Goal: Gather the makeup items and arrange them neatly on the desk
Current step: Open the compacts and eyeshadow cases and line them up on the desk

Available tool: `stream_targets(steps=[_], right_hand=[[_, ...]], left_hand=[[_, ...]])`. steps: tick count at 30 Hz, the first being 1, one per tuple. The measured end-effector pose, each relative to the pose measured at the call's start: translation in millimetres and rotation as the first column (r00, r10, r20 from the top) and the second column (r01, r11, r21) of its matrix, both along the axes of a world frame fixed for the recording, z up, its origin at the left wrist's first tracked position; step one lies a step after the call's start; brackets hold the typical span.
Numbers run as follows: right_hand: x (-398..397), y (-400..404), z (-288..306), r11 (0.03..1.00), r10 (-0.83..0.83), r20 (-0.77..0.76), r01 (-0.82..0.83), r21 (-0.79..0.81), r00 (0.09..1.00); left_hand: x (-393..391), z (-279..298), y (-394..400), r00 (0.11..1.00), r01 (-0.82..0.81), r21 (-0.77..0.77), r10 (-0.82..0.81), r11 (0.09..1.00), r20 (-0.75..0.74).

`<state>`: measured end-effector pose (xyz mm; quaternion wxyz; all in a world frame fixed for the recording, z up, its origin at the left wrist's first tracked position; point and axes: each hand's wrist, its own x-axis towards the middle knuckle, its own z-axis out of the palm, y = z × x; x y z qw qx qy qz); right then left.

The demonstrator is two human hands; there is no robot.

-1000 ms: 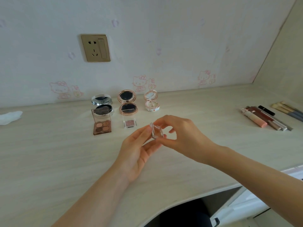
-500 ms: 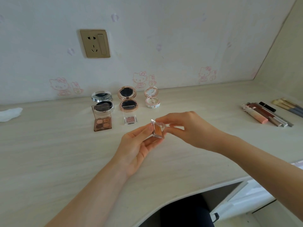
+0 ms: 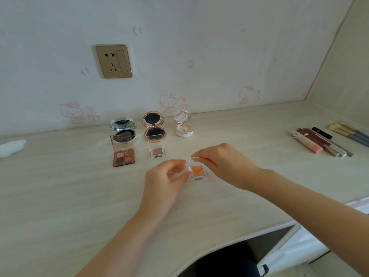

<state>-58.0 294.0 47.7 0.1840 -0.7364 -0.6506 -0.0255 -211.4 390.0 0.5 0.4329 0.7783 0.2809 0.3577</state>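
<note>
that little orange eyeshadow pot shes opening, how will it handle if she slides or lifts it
The orange eyeshadow looks like a small flat square of clear hard plastic, so probably stiff, light and a bit slick. Its flat base should slide on the desk, not roll. With the lid pinched up by the right hand, it may tip backward.

Brushes run off the right edge

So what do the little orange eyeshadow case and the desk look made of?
Orange eyeshadow case: looks like clear glossy plastic, since the desk shows through its rim and its lifted lid is see-through; the pan is a shimmery orange powder. Desk: pale wood-grain surface, matte, probably laminate judging by the even printed-looking streaks.
</note>
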Motion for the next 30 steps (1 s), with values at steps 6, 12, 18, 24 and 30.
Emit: stream_targets(steps=[6,12,18,24,30], right_hand=[[-0.4,1.2,-7.0,0.993,-0.055,0.056,0.061,-0.105,0.997],[-0.7,5.2,-7.5,0.986,-0.065,-0.031,0.059,-0.153,0.997],[6.1,18.9,-6.3,0.989,-0.033,-0.185,0.006,-0.144,0.982],[14.0,25.3,-10.6,0.991,-0.025,-0.2,-0.002,-0.135,0.979],[16.4,9.1,-23.3,0.997,-0.068,-0.309,0.052,-0.061,0.949]], left_hand=[[1.1,-6.8,-4.7,0.981,0.117,0.313,-0.061,0.942,-0.183],[0.6,-9.5,-5.8,0.975,0.145,0.358,-0.071,0.922,-0.211],[1.2,-9.1,-6.7,0.972,0.153,0.367,-0.073,0.918,-0.223],[1.0,-8.6,-6.7,0.968,0.163,0.392,-0.071,0.905,-0.239],[0.1,-7.9,-8.3,0.969,0.161,0.401,-0.068,0.902,-0.237]])
